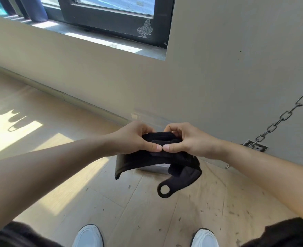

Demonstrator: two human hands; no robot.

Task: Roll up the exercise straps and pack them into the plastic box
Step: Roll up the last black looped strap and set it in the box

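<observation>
While the looped end (181, 178) of the black strap (165, 159) dangles below, toward my right hand (184, 139), that hand and my left hand (134, 138) both pinch its half-rolled top, lying left to right; the plastic box (152, 168), I judge, sits beyond, mostly hidden

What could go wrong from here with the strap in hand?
1. The black padded exercise strap is only partly rolled; its loop-ended tail hangs loose below the left hand and right hand, so the roll may unwind if either grip slackens.
2. The grey box on the pale wooden floor is mostly hidden behind the strap, so dropping the roll in could miss.
</observation>
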